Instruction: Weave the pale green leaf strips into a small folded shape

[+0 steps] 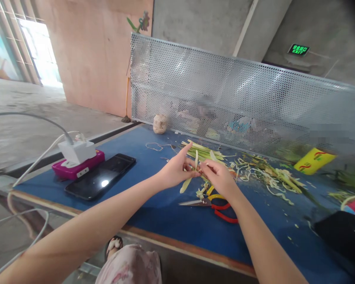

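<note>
My left hand (175,169) is closed in a pinch on a pale green leaf strip (185,185), its thumb pointing up. One end of the strip sticks up between the fingers and another hangs below them. My right hand (220,176) meets it, fingertips pinched at the same piece; the exact spot they grip is partly hidden. Under the right wrist lie scissors (225,211) with red and yellow handles, blades pointing left. Just behind the hands is a bundle of cut green stalks (207,150).
Curly peelings and leaf scraps (263,173) spread across the blue table (154,213). At left are a black phone (102,175) and a purple power strip (79,167) with a white plug. A perforated metal screen (239,83) borders the back; a yellow packet (315,160) leans at right.
</note>
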A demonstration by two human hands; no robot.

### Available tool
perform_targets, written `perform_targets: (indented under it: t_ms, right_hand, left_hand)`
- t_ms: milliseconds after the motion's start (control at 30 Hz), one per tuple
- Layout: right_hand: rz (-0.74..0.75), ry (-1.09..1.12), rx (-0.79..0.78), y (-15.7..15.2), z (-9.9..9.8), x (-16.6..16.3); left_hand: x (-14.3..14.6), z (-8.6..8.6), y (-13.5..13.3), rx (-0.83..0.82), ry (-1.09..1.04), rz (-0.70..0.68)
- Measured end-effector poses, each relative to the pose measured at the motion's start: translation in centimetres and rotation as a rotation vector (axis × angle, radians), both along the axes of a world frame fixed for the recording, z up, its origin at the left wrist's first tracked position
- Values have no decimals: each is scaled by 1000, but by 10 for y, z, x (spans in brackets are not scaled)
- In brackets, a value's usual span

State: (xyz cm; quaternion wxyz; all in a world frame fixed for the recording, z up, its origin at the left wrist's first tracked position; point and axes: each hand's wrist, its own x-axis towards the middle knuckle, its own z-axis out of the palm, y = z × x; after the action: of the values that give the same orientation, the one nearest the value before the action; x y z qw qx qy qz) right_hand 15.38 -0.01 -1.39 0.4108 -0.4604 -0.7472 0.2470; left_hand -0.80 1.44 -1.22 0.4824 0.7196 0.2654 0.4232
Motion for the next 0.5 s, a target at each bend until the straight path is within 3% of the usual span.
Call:
perform_targets:
  t_ms: [167,300,500]
  right_hand:
    - [12,22,82,-5,6,-2]
    - [32,35,58,-6,7,-2]
    - [21,245,64,-6,5,-2]
  left_hand:
    - [1,1,-4,9,-27,-11]
    - [3,1,-5,-15,-54,-4]
    - [3,4,-3,-14,-56,-27]
